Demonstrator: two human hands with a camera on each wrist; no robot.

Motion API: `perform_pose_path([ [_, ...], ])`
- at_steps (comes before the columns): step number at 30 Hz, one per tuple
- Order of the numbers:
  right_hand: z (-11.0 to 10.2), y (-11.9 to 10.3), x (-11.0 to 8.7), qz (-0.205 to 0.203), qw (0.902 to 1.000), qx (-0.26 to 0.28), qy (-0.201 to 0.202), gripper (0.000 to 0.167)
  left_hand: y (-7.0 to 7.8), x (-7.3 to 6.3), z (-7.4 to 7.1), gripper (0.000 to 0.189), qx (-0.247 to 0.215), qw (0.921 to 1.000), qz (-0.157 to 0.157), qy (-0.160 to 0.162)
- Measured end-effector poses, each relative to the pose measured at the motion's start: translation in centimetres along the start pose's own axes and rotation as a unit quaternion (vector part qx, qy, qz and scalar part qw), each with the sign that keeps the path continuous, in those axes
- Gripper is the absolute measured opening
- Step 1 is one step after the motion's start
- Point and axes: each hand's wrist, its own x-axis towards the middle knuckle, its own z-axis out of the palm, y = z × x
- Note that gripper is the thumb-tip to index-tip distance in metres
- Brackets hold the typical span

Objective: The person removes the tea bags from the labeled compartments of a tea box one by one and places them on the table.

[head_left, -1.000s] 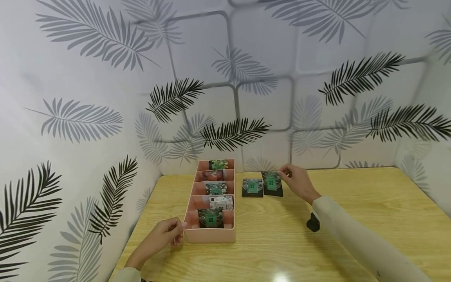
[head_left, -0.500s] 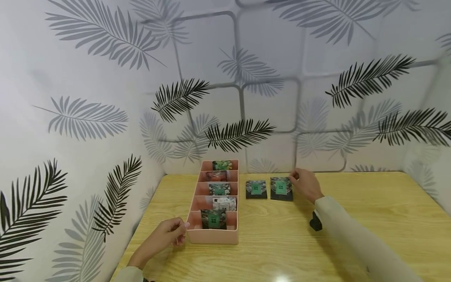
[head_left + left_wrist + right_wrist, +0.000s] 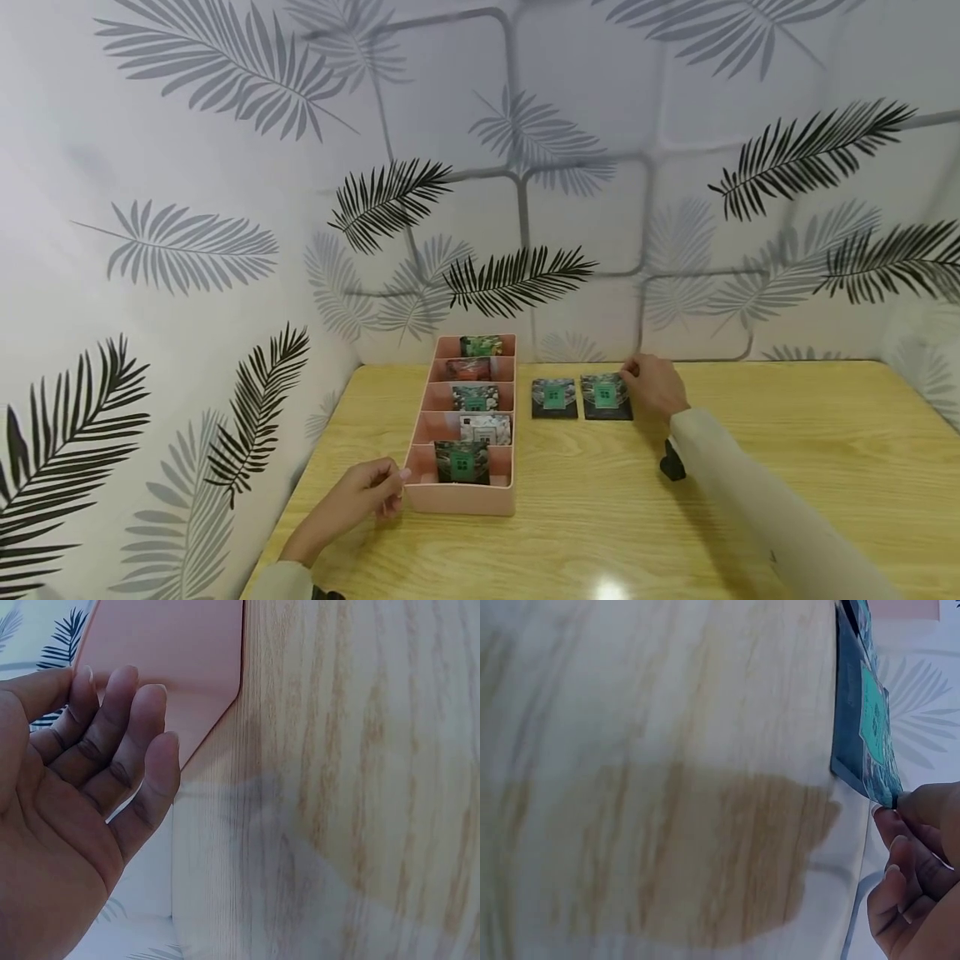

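Note:
A pink divided organizer box (image 3: 463,498) stands on the wooden table, a row of compartments holding patterned sachets. My left hand (image 3: 367,492) pinches its near left rim between thumb and index finger; in the left wrist view the other fingers (image 3: 154,712) curve loosely beside the pink wall. Right of the box lie two dark sachets with green labels, the left sachet (image 3: 555,399) and the right sachet (image 3: 606,397). My right hand (image 3: 655,386) pinches the upper right corner of the right one, which the right wrist view shows slightly raised at that corner (image 3: 889,796).
A dark sachet with a green label (image 3: 462,462) leans in the nearest compartment, and a white sachet (image 3: 486,430) sits in the one behind. The wooden table (image 3: 585,517) meets a leaf-patterned wall (image 3: 570,200) at the back and left.
My right hand has moved the right sachet from a tilted pose near the other one to lying straighter, with a small gap between them. My left hand stays at the box rim.

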Motion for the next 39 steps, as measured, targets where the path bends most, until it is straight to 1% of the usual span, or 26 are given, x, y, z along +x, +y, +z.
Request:
perform_pose_path([
  [5,0.2,0.1,0.3,0.009,0.9999,0.003,-0.013,0.017,0.1,-0.1,0.0,0.04,0.001,1.0,0.001,-0.002],
  [8,0.4,0.3,0.4,0.003,0.9999,0.006,-0.012,0.017,0.1,-0.1,0.0,0.04,-0.001,1.0,0.002,-0.002],
  [15,0.7,0.7,0.5,-0.001,0.9999,0.011,0.002,0.021,0.0,-0.1,0.1,0.04,-0.005,1.0,-0.001,-0.002],
  [19,0.8,0.4,0.2,-0.006,0.9992,0.036,0.019,0.024,0.0,-0.2,0.1,0.04,-0.004,1.0,-0.003,-0.002],
  [24,0.6,-1.0,-0.1,-0.018,0.9962,0.076,0.037,0.023,0.1,-0.1,0.0,0.039,-0.009,1.0,-0.004,-0.002],
  [28,0.3,-2.4,-0.9,-0.036,0.9936,0.101,0.037,0.02,0.1,-0.1,0.0,0.039,-0.009,1.0,-0.003,-0.002],
  [33,0.3,-4.1,-1.8,-0.077,0.9896,0.114,0.043,0.019,0.1,0.0,0.0,0.039,-0.001,1.0,-0.002,0.001],
  [35,0.4,-4.8,-2.1,-0.09,0.9887,0.111,0.045,0.018,0.1,0.0,0.1,0.039,0.002,1.0,-0.002,0.002],
  [39,0.3,-6.9,-2.7,-0.106,0.9862,0.122,0.036,0.016,0.2,0.0,0.1,0.039,0.001,1.0,-0.005,0.005],
])
